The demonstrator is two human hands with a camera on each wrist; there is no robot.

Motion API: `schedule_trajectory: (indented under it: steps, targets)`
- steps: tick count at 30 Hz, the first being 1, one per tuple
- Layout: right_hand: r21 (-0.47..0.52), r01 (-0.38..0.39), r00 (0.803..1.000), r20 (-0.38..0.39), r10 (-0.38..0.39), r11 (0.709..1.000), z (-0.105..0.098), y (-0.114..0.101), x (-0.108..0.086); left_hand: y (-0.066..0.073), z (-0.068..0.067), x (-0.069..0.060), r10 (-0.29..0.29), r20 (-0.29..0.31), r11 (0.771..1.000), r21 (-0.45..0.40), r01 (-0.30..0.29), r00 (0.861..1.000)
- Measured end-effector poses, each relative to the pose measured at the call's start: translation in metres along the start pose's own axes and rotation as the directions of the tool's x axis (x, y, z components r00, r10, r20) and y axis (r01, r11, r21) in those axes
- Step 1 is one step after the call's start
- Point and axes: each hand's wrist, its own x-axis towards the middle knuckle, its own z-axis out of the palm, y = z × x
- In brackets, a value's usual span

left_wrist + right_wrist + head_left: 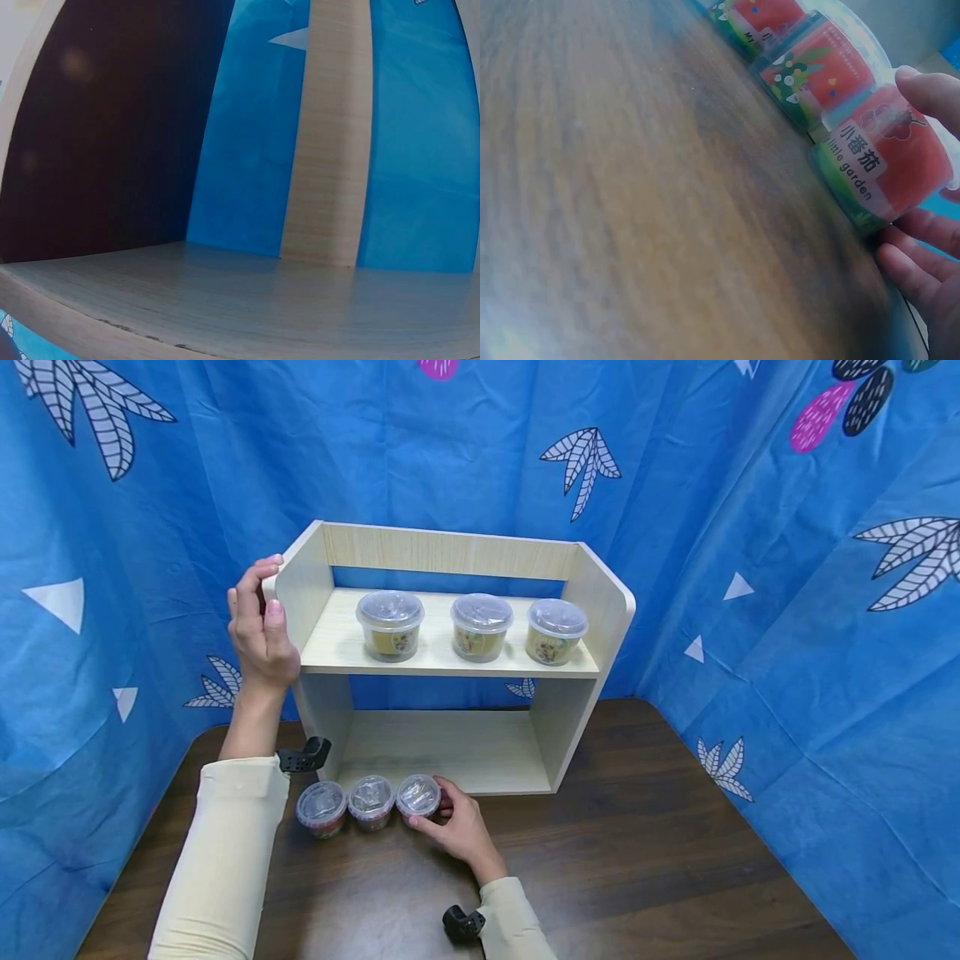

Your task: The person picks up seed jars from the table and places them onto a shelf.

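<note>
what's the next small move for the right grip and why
Probably lift the rightmost cup off the table onto the lower shelf behind it. The right grip has its thumb and fingers around that cup, the lower shelf shows bare space, and the upper shelf bears three other cups.

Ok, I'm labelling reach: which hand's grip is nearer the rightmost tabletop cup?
Right. The right grip holds that cup; the left grip is higher up, on the left shelf panel.
</note>
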Motion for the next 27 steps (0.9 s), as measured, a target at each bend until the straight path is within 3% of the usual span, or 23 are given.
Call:
schedule_trajectory:
  steps: [27]
  targets:
    - [-0.016, 0.006, 1.0, 0.007, -0.006, 1.0, -0.0046, -0.0082, 0.0016, 0.0014, -0.0008, 0.0004, -0.004, 0.009, 1.0, 0.011, 0.004, 1.0]
